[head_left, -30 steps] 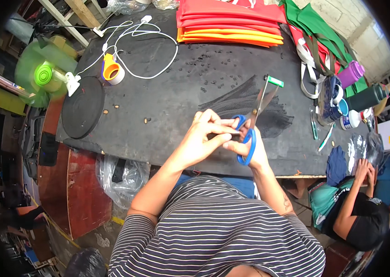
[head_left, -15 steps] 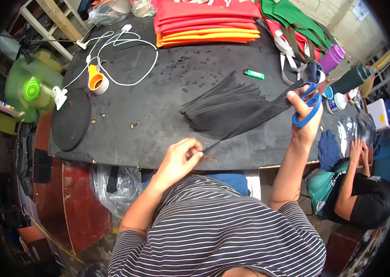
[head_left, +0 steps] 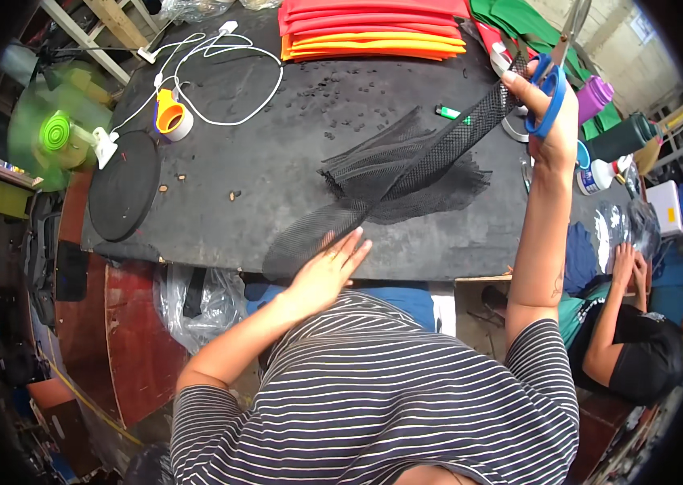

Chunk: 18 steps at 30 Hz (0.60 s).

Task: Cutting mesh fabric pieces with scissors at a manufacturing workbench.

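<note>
My right hand is raised over the right side of the table, gripping scissors with blue handles whose blades point away from me. Its thumb and fingers also pinch one end of a black mesh strip. The strip runs slantwise down to the left, and its loose end flares near the front edge. Beside that flared end, my left hand has its fingers stretched out and apart, touching or just under the mesh; which of these I cannot tell. Beneath the strip lies a pile of black mesh pieces on the dark table.
Folded red and orange fabric is stacked at the back. A green lighter, white cable, tape roll in an orange holder and black disc lie around. Bottles stand right, near another person. A green fan spins left.
My right hand has risen away from me, drawing the mesh strip up over the pile. The left hand has let go of the strip's near end and opened its fingers.
</note>
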Each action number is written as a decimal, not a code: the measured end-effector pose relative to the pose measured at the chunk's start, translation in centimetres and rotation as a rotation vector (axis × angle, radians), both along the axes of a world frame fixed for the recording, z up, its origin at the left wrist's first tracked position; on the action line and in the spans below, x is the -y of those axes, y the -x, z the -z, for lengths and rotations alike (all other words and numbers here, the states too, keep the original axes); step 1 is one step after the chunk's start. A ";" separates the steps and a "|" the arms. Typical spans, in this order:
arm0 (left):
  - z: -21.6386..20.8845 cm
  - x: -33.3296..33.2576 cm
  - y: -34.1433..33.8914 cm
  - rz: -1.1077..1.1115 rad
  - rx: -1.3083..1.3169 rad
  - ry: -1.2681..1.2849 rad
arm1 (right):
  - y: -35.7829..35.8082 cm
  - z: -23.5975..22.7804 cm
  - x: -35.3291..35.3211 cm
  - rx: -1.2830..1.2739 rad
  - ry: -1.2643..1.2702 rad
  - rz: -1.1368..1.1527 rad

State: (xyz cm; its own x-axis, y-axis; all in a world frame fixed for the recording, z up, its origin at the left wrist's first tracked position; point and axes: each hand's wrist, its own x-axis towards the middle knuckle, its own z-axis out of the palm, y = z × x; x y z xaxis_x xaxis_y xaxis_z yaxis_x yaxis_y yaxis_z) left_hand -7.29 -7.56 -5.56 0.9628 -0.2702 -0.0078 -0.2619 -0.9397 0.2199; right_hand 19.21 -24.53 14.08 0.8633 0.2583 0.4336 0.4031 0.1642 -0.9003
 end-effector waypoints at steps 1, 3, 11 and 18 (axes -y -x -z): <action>0.8 -0.7 0.3 0.089 0.080 0.072 | 0.0 0.0 -0.2 0.010 0.025 -0.012; 1.5 -1.8 1.1 0.248 0.291 0.224 | 0.0 0.5 -0.4 0.014 0.040 0.000; -2.0 -1.0 2.8 0.039 0.662 0.554 | 0.7 2.7 -0.1 -0.093 0.123 0.014; 2.2 -9.8 21.1 -1.195 0.654 0.541 | -2.4 4.6 2.7 -0.141 0.099 -0.036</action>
